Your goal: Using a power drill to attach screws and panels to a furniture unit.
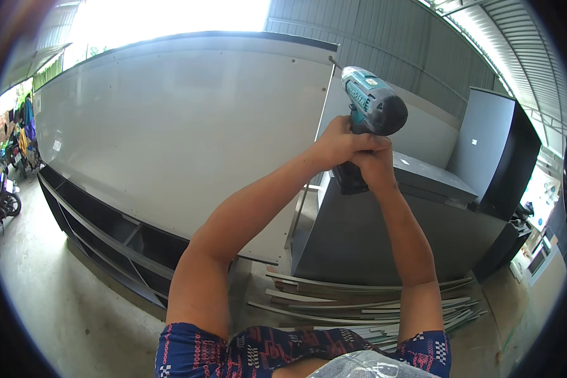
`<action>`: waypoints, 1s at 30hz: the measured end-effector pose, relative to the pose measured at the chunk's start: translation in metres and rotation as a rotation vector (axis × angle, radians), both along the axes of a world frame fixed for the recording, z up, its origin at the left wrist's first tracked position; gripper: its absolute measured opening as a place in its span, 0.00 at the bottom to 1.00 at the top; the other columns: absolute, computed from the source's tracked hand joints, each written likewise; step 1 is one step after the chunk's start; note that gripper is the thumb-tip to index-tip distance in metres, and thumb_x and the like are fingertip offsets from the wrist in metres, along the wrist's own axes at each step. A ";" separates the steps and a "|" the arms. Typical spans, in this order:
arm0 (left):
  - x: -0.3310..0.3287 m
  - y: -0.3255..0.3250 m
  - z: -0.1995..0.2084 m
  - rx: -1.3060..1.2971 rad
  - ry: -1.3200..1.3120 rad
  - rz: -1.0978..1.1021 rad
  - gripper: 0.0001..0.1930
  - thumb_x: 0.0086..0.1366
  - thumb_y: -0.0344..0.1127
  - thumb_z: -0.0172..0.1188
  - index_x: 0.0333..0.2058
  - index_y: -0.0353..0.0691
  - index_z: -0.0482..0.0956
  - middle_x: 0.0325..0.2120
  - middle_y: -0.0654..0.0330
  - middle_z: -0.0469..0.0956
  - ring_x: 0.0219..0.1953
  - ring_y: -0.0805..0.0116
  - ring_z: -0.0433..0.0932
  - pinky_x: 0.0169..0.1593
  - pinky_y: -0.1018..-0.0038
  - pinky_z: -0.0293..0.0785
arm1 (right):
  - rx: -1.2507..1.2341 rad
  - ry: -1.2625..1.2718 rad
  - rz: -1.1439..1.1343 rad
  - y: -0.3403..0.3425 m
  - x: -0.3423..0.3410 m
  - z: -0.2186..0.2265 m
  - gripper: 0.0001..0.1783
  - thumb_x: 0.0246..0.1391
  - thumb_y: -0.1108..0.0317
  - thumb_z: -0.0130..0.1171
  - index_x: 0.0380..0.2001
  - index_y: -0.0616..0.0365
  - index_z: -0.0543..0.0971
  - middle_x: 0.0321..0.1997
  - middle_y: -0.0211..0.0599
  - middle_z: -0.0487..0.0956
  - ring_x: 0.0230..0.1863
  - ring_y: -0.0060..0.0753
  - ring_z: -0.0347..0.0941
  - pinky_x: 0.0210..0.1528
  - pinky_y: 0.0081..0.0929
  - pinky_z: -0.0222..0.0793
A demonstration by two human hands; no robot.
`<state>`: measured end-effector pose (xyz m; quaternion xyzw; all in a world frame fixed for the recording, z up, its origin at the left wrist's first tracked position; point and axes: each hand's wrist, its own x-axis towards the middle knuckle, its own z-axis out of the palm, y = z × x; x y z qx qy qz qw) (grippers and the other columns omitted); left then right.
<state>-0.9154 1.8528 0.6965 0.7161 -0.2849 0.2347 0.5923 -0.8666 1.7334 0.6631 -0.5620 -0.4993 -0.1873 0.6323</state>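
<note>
Both arms are raised in front of me around a teal and black cordless drill point(366, 94). My left hand point(337, 143) is closed on the upper grip, just below the drill's body. Lower on the same handle, my right hand point(377, 162) is wrapped, with the dark battery base point(349, 179) showing under it. The thin bit points up and left to the top right corner of a large pale panel point(189, 120); I cannot tell if its tip touches. Small dark screw spots show along the panel's right side.
A dark open-compartment frame point(113, 233) stands below the panel at left. Dark grey cabinets point(384, 233) and a tall cabinet point(488, 151) stand at right. Long thin strips point(359, 302) lie on the floor near me. Motorbikes point(9, 195) are parked far left.
</note>
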 end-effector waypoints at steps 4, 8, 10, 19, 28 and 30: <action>0.003 -0.017 0.003 0.042 0.010 0.026 0.26 0.47 0.44 0.72 0.38 0.28 0.79 0.34 0.53 0.80 0.36 0.66 0.79 0.44 0.71 0.74 | 0.041 0.023 0.035 -0.015 -0.002 0.001 0.14 0.40 0.78 0.64 0.35 0.65 0.79 0.34 0.30 0.80 0.37 0.22 0.75 0.40 0.24 0.71; 0.014 -0.055 0.010 0.079 0.051 0.110 0.25 0.47 0.45 0.71 0.37 0.28 0.80 0.32 0.54 0.80 0.35 0.66 0.79 0.43 0.71 0.74 | 0.055 0.054 0.110 -0.047 0.027 -0.003 0.15 0.40 0.79 0.63 0.36 0.65 0.79 0.37 0.30 0.79 0.38 0.21 0.74 0.40 0.24 0.70; 0.029 -0.085 0.011 0.098 0.069 0.145 0.24 0.47 0.45 0.71 0.36 0.29 0.80 0.31 0.54 0.80 0.34 0.66 0.79 0.43 0.71 0.74 | 0.142 0.053 0.179 -0.067 0.050 -0.011 0.14 0.40 0.79 0.63 0.35 0.65 0.79 0.37 0.30 0.79 0.38 0.21 0.74 0.40 0.24 0.70; 0.135 -0.202 0.017 0.354 0.064 0.506 0.18 0.44 0.40 0.72 0.28 0.29 0.84 0.25 0.53 0.82 0.29 0.66 0.81 0.36 0.71 0.76 | 0.375 0.152 0.382 -0.154 0.168 -0.032 0.10 0.43 0.76 0.62 0.33 0.62 0.79 0.35 0.30 0.80 0.38 0.21 0.75 0.40 0.23 0.71; 0.223 -0.278 0.003 0.230 0.175 0.431 0.15 0.47 0.35 0.71 0.30 0.31 0.81 0.25 0.58 0.79 0.27 0.70 0.79 0.33 0.72 0.76 | 0.434 0.307 0.746 -0.206 0.272 -0.051 0.11 0.42 0.79 0.60 0.33 0.66 0.79 0.33 0.34 0.80 0.34 0.26 0.78 0.37 0.24 0.74; 0.237 -0.289 0.001 0.251 0.166 0.548 0.14 0.49 0.34 0.70 0.32 0.30 0.81 0.27 0.58 0.79 0.28 0.71 0.79 0.34 0.73 0.76 | 0.431 0.304 0.754 -0.212 0.286 -0.052 0.11 0.42 0.80 0.59 0.33 0.66 0.79 0.33 0.35 0.80 0.33 0.26 0.78 0.36 0.24 0.75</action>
